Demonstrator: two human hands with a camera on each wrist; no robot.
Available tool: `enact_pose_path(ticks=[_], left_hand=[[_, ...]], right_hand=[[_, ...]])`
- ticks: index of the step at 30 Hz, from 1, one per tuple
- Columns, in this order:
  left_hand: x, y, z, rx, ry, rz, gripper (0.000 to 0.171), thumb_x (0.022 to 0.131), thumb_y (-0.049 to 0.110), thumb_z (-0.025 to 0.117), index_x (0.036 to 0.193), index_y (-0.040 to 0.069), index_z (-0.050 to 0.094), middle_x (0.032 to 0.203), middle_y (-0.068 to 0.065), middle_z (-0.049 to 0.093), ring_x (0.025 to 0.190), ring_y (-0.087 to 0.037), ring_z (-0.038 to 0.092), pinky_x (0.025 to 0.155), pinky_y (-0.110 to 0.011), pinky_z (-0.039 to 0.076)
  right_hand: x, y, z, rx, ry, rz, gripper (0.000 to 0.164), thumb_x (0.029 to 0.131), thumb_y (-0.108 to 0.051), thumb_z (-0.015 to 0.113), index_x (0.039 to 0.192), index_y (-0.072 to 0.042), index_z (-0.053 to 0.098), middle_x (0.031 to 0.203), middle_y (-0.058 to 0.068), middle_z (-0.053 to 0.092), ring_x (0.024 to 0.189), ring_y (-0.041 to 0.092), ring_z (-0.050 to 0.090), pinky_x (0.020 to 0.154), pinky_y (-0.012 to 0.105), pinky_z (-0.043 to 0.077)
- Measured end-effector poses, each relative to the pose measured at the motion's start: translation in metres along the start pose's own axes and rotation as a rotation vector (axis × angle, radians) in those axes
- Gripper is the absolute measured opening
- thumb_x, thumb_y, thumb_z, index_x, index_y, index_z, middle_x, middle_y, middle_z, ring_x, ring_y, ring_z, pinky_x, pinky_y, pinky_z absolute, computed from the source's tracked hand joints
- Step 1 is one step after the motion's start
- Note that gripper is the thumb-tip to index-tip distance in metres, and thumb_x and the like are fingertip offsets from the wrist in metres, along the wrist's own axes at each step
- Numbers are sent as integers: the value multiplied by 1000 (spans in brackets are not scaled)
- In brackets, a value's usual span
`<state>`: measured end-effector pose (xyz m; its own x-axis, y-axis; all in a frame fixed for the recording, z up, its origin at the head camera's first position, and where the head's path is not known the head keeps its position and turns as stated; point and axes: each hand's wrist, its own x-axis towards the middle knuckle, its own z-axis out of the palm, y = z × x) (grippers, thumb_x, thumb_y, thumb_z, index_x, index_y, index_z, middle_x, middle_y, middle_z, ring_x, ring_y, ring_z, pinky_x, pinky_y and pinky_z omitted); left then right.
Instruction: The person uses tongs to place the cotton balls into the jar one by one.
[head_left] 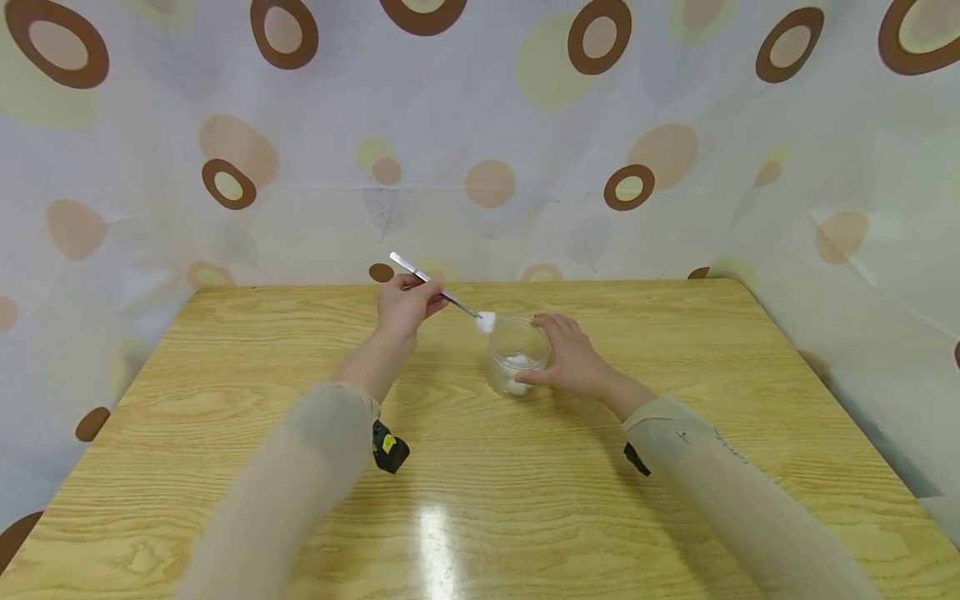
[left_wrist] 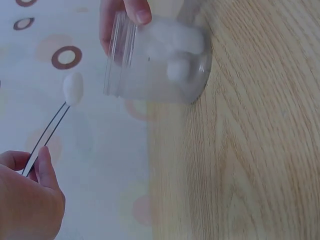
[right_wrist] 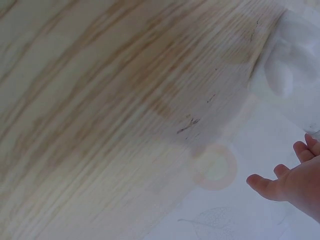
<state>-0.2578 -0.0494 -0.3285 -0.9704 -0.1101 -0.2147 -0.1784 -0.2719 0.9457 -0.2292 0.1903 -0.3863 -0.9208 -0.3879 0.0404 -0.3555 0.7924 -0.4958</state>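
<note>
In the head view my left hand (head_left: 405,310) pinches metal tweezers (head_left: 459,305) between thumb and fingers. A white cotton ball (left_wrist: 73,88) is caught between the tweezer tips, just left of the jar's rim and clear of the table. My right hand (head_left: 572,358) grips a clear, open-topped jar (head_left: 497,354) from its right side, thumb at the near wall and fingers at the far rim. The jar stands upright on the table. Several more cotton balls (left_wrist: 179,70) lie at its bottom, seen through the wall in the left wrist view.
The wooden table (head_left: 480,467) runs back to a curtain (head_left: 487,108) printed with circles, which also hangs at both sides. Dark wrist-worn devices (head_left: 390,447) show beneath both forearms.
</note>
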Motion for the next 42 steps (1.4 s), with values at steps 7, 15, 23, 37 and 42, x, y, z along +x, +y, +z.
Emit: enact_pose_path(ticks=[7, 15, 23, 37, 42], left_hand=[[-2, -7, 19, 40, -32, -7, 22, 86, -3, 57, 106, -2, 48, 90, -7, 54, 67, -8, 62, 72, -15, 58], [-3, -14, 28, 69, -56, 25, 25, 86, -3, 57, 109, -5, 46, 90, -7, 52, 72, -11, 60, 80, -23, 59], [-2, -18, 34, 75, -58, 46, 24, 86, -3, 57, 108, -5, 47, 89, -7, 52, 74, -13, 60, 85, -27, 58], [-3, -17, 35, 85, -55, 43, 35, 86, -1, 58, 118, -9, 46, 87, -5, 54, 74, -11, 59, 88, -28, 57], [-4, -16, 27, 102, -45, 38, 35, 87, 0, 59, 120, -7, 48, 94, -7, 57, 79, -12, 60, 89, -27, 57]], right_hand=[[0, 2, 2, 9, 1, -7, 86, 76, -39, 75, 139, 2, 32, 146, 22, 29, 138, 42, 18, 111, 66, 20], [1, 1, 2, 5, 18, -10, 85, 75, -39, 76, 138, 1, 34, 145, 21, 31, 137, 41, 20, 111, 65, 21], [1, 1, 2, 9, 21, -17, 84, 75, -38, 76, 137, 1, 34, 145, 22, 31, 136, 42, 21, 110, 66, 23], [1, 1, 0, 5, 23, -17, 85, 75, -38, 76, 137, 1, 33, 145, 22, 30, 137, 42, 20, 111, 66, 21], [0, 4, 2, -3, 22, -12, 87, 75, -40, 76, 138, 1, 33, 145, 22, 30, 137, 42, 21, 111, 65, 21]])
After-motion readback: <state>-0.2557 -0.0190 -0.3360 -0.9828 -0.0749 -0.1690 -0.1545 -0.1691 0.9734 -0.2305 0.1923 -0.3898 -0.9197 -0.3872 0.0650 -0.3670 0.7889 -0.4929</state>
